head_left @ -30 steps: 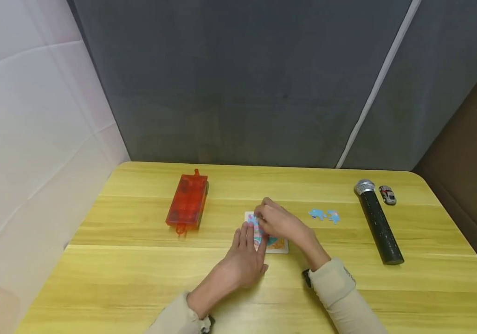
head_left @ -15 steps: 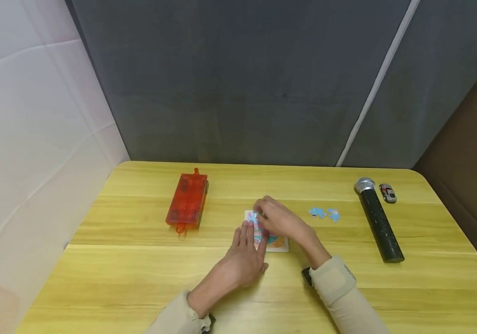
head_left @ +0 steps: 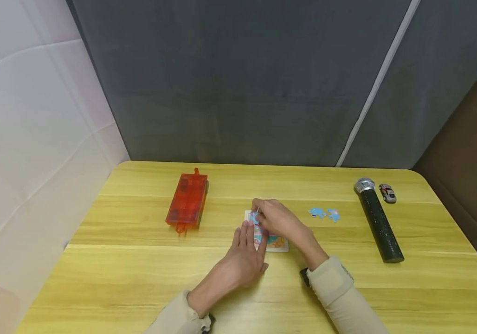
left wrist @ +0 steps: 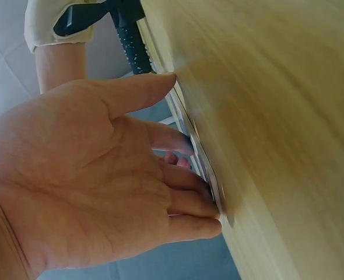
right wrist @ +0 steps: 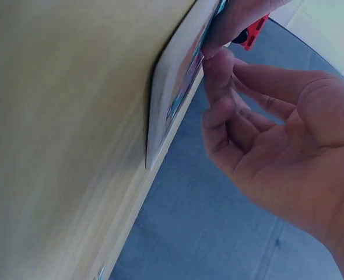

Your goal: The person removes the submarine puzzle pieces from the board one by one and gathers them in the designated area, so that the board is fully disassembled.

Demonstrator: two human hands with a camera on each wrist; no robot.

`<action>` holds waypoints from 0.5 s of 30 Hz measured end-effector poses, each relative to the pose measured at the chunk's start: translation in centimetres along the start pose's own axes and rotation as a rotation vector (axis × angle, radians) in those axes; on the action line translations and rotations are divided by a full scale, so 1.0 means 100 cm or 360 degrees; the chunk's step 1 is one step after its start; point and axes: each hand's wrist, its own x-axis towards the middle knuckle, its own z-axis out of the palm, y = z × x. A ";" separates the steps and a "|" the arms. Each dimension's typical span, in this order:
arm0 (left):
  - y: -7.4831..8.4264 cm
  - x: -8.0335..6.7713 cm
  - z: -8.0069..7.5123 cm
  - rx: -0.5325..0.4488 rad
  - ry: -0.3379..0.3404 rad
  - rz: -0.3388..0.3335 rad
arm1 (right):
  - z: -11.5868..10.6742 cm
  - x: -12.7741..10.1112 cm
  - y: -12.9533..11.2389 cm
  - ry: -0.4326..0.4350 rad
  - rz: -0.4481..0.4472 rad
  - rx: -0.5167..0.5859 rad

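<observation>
A small jigsaw puzzle in a white-bordered tray [head_left: 281, 249] lies mid-table, its picture blue, pink and orange. The left hand [head_left: 244, 262] rests its extended fingers on the puzzle's left and lower part, holding it down. In the left wrist view, this hand's fingertips [left wrist: 210, 224] lie along the tray's thin edge. Over the puzzle's upper left, the right hand [head_left: 281, 220] has thumb and curled fingers together, pinching a blue puzzle piece [head_left: 255, 218] partly hidden by them. The right wrist view shows that pinch [right wrist: 221, 67] close over the tray.
Two loose blue puzzle pieces [head_left: 317, 213] lie right of the tray. Farther right are a black microphone [head_left: 378, 222] with a silver head and a small toy car [head_left: 387, 193]. A translucent red box [head_left: 187, 199] lies on the left of the wooden table [head_left: 138, 278].
The right hand's fingers have shifted slightly at the puzzle's upper left, the knuckles turning a little and exposing more of the blue piece. The left hand has stayed in place.
</observation>
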 end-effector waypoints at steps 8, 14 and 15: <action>0.000 -0.001 0.000 0.0061 0.0037 -0.0004 | -0.010 -0.001 0.009 0.0153 0.0200 0.0016; 0.002 -0.001 0.001 0.0050 0.0051 -0.0036 | -0.036 -0.010 0.043 0.0239 0.0285 0.0185; 0.002 -0.001 0.001 0.0050 0.0054 -0.0039 | -0.040 -0.013 0.049 0.0246 0.0302 0.0212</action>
